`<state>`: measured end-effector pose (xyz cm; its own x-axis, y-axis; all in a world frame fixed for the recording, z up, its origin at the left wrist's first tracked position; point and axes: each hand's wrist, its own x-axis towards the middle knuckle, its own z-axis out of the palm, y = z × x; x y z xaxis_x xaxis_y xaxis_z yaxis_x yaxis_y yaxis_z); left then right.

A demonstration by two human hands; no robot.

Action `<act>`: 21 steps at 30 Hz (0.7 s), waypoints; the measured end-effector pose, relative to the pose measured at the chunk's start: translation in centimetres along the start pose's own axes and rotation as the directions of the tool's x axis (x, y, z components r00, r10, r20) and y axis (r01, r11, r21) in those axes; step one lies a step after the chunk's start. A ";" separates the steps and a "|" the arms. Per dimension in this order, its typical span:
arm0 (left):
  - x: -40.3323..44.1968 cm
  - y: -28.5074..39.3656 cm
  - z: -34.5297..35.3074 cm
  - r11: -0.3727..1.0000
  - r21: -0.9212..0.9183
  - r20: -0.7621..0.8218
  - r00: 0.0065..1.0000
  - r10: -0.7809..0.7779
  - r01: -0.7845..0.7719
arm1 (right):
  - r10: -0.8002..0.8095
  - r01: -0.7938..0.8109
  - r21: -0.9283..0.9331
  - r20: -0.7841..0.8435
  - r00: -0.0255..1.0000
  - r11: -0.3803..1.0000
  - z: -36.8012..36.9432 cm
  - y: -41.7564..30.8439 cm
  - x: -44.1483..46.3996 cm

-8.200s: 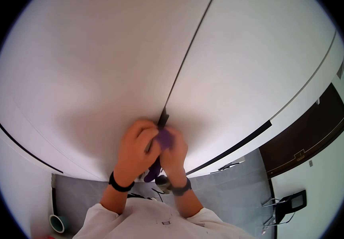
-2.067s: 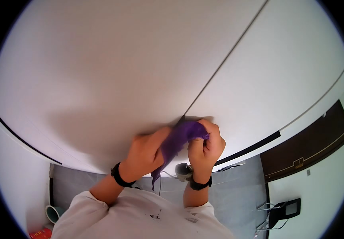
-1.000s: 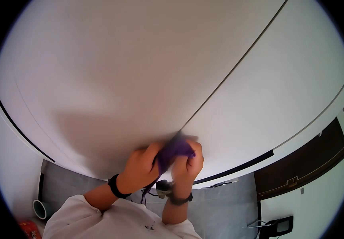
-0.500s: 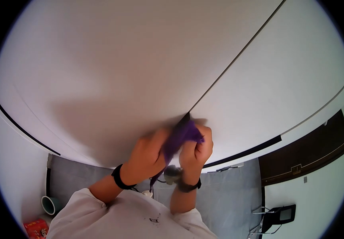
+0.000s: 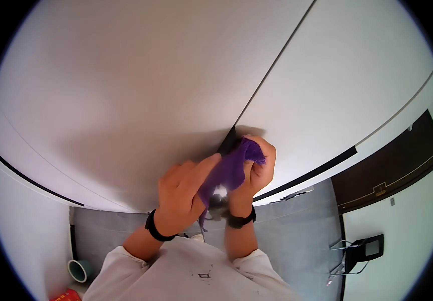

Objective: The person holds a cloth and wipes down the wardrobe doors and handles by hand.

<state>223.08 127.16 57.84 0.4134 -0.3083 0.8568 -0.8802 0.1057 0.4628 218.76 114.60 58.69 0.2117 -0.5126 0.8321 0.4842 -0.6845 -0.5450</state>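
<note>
A purple cloth (image 5: 230, 170) is stretched between my two hands, in front of the white panel (image 5: 141, 90). My left hand (image 5: 180, 186) has its fingers bent over the cloth's left part, with the index finger pointing toward the black strip (image 5: 228, 140) at the lower end of the panel's seam. My right hand (image 5: 260, 165) is closed around the cloth's upper right end. The cloth's lower tip hangs down between my wrists. Part of the black strip is hidden behind the cloth. Both wrists wear black bands.
A grey-metallic object (image 5: 218, 206), blurred, shows below the cloth. On the right are a dark brown door (image 5: 387, 165) and a black chair (image 5: 368, 249). A green bin (image 5: 80, 271) and a red item (image 5: 67, 296) sit at the lower left on the grey floor (image 5: 297, 236).
Since half a second ago both hands and the cloth have risen slightly, and my left hand's fingers have loosened and lifted. The view has turned, so the seam leans less to the right.
</note>
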 end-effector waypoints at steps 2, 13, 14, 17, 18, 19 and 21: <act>-0.1 0.1 -0.4 0.999 0.013 -0.033 0.998 0.046 -0.045 | -0.019 0.019 -0.032 -0.001 1.000 0.999 0.0 0.1 0.2; 2.3 -0.4 -1.2 0.953 -0.046 0.052 0.952 0.301 -0.299 | 0.014 -0.014 0.009 0.031 0.999 1.000 -2.2 0.9 0.5; 2.1 -0.5 -1.0 0.952 -0.052 0.054 0.951 0.304 -0.302 | 0.080 -0.092 0.117 0.099 0.992 0.989 -2.3 0.4 0.8; 1.8 -1.1 -0.5 0.915 -0.258 0.016 0.946 0.325 -0.310 | 0.136 -0.181 0.233 0.194 0.971 0.955 -2.5 -0.5 1.0; 1.8 -0.9 -0.3 0.911 -0.296 0.003 0.954 0.300 -0.286 | 0.137 -0.193 0.239 0.232 0.963 0.952 -2.5 -0.6 1.1; 1.8 -1.0 -0.3 0.905 -0.335 -0.011 0.962 0.273 -0.261 | 0.129 -0.188 0.247 0.236 0.963 0.951 -2.7 -0.5 1.0; 1.5 -1.2 -0.5 0.904 -0.347 -0.019 0.965 0.261 -0.251 | 0.162 -0.223 0.257 0.237 0.958 0.940 -3.0 -0.1 0.7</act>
<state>224.90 127.06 58.65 0.1738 -0.2523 0.9519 -0.8184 0.5006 0.2821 216.28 112.73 59.05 0.4827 -0.4794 0.7329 0.6262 -0.3961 -0.6715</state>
